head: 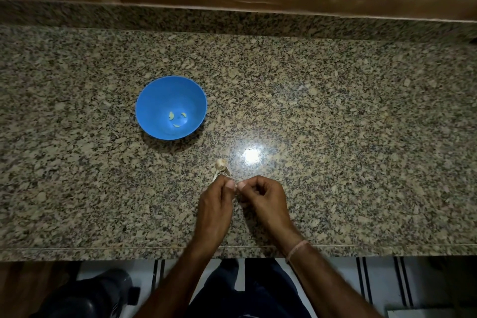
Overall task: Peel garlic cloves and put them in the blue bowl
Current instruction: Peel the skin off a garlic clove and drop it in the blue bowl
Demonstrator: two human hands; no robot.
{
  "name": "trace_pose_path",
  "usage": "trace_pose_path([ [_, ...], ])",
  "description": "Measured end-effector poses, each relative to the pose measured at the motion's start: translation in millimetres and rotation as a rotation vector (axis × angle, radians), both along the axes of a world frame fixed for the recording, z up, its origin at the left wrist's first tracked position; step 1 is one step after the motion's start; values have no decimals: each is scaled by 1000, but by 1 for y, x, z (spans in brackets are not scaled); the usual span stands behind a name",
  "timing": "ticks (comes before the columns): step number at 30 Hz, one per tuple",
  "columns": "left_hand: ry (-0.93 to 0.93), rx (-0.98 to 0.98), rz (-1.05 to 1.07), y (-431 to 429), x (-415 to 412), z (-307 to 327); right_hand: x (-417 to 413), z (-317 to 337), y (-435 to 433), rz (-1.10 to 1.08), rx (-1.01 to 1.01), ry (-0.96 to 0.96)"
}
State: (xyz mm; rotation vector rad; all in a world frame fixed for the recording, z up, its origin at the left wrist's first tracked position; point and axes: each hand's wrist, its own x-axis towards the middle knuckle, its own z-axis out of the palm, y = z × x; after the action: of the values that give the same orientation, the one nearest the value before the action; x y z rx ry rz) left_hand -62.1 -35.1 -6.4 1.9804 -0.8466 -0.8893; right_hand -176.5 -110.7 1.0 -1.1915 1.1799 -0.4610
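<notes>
Gently, with left hand [215,199] and right hand [260,196] both pinching the small pale garlic clove [236,186], peel slowly without crushing it.

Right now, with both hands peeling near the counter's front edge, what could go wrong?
1. The small clove pinched between the left hand and right hand could slip and drop off the counter edge close by.
2. The blue bowl sits apart, farther back on the left; a tossed clove may miss it.
</notes>
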Motion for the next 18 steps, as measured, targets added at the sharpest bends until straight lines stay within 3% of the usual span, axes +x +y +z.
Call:
trace_pose_path([
  [5,22,34,-51,0,4,0,1,-2,-2,116,-159,30],
  [10,453,103,59,-3,8,3,-2,-1,0,107,-220,-1],
  [18,228,65,-4,0,8,4,1,0,4,-31,87,-151],
])
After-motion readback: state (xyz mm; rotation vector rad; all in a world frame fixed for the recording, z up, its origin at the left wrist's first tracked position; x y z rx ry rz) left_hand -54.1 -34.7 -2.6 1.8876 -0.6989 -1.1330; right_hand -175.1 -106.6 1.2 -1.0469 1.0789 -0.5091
